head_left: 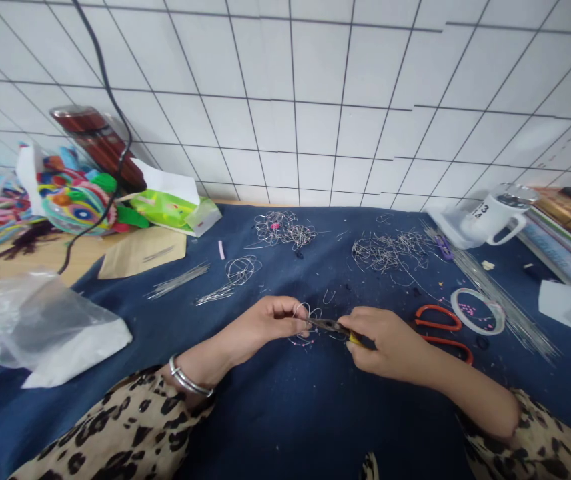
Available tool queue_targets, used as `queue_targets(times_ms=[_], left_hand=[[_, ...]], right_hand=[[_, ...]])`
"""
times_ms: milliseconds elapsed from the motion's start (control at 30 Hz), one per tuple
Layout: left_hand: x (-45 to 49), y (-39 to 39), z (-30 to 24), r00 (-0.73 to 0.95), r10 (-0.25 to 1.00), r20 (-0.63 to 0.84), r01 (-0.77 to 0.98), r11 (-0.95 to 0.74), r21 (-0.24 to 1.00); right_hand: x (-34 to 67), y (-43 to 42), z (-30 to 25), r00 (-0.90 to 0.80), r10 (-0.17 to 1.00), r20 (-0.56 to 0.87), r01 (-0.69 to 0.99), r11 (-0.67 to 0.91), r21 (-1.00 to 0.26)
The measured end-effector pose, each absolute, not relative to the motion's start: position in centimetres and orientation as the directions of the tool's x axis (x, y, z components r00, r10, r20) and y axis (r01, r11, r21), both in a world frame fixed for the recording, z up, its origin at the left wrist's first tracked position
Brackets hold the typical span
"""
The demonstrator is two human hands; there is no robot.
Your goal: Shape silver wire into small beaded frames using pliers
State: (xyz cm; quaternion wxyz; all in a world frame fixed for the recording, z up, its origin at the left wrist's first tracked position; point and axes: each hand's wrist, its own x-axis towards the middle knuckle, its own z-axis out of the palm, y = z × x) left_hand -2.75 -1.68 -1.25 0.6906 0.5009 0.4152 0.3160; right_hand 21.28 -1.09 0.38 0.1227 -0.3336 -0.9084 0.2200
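Note:
My left hand (278, 319) pinches a looped wire piece (301, 342) strung with small pink beads. In my right hand (378, 339) is a pair of pliers (333, 325) with a yellow-and-black handle, its jaws pointing left. The plier tips meet the wire right at my left fingertips; whether they are clamped on it is too small to tell. A short bent wire (329, 296) lies on the blue cloth just beyond the pliers. Orange-handled scissors (438, 318) rest to the right of my right hand, partly hidden by the forearm.
Tangled wire heaps (390, 252) and wire shapes (283, 230) lie toward the wall. Straight wires (510, 303) and a ring-shaped dish (496, 320) with pink beads are at right, near a white mug (495, 217). A plastic bag (40, 327) and tissue pack (175, 207) sit at left.

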Motion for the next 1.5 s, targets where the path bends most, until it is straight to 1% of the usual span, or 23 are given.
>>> queue_targets(times_ms=[267, 567, 700, 833, 1067, 1200, 1367, 1500], left_hand=[[-2.8, -1.6, -1.3, 0.455, 0.856, -0.247, -0.043, 0.298, 0.954], [-3.0, -1.5, -1.7, 0.428, 0.879, -0.212, -0.070, 0.266, 0.962], [-3.0, -1.5, -1.8, 0.438, 0.877, -0.198, -0.085, 0.259, 0.962], [-3.0, -1.5, -1.6, 0.453, 0.873, -0.179, -0.141, 0.269, 0.953], [-3.5, -1.4, -1.1, 0.454, 0.882, -0.127, -0.169, 0.225, 0.959], [-4.0, -1.3, -0.8, 0.461, 0.882, -0.099, -0.142, 0.184, 0.973], [-4.5, -1.2, -0.2, 0.453, 0.887, -0.083, -0.102, 0.144, 0.984], [-4.8, -1.1, 0.0, 0.439, 0.895, -0.072, -0.112, 0.134, 0.985]], right_hand=[[21.4, -1.1, 0.4, -0.744, 0.663, 0.088, 0.553, 0.684, -0.475], [21.5, -1.2, -0.1, -0.748, 0.656, 0.100, 0.564, 0.708, -0.425], [21.4, -1.1, 0.0, -0.745, 0.660, 0.092, 0.559, 0.694, -0.453], [21.3, -1.1, 0.3, -0.745, 0.662, 0.089, 0.554, 0.687, -0.470], [21.3, -1.3, 0.9, -0.742, 0.652, 0.157, 0.559, 0.731, -0.391], [21.0, -1.5, 1.3, -0.746, 0.640, 0.185, 0.559, 0.752, -0.350], [20.7, -1.4, 1.8, -0.750, 0.635, 0.185, 0.570, 0.762, -0.307], [20.4, -1.1, 2.4, -0.760, 0.620, 0.194, 0.563, 0.778, -0.279]])
